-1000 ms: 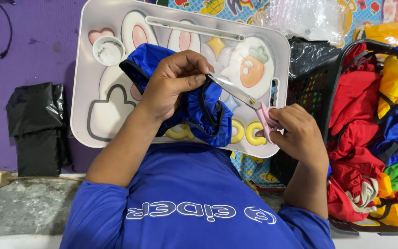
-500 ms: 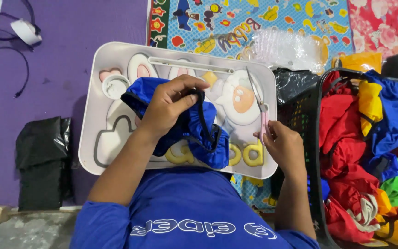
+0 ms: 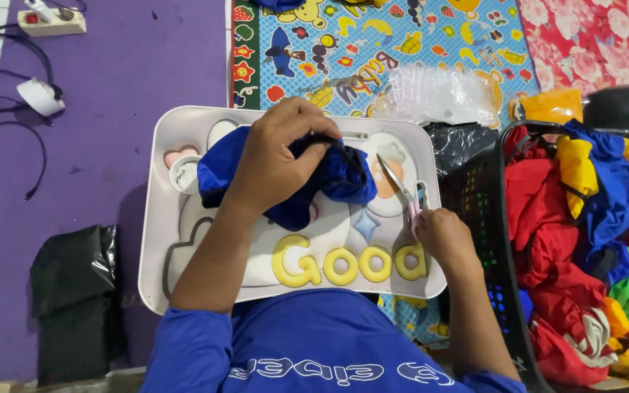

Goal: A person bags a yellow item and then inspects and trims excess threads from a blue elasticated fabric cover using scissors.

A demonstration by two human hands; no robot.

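A black basket [image 3: 491,218] heaped with bright cloth sits at the person's right, a black plastic bag [image 3: 74,291] at their left. On the white lap tray [image 3: 156,240], the left hand [image 3: 282,156] clutches bunched blue fabric [image 3: 329,182]. The right hand [image 3: 442,236] grips small pink-handled scissors [image 3: 402,191], blades angled toward the fabric.

Left of the white rectangular lap tray [image 3: 156,240], purple floor mat [image 3: 111,145] lies open up to a crumpled black plastic bag [image 3: 74,291]. Right of the tray, a black mesh basket [image 3: 485,218] heaped with coloured cloth [image 3: 591,240] blocks passage; beyond it, crinkled clear plastic wrap [image 3: 438,94] lies.
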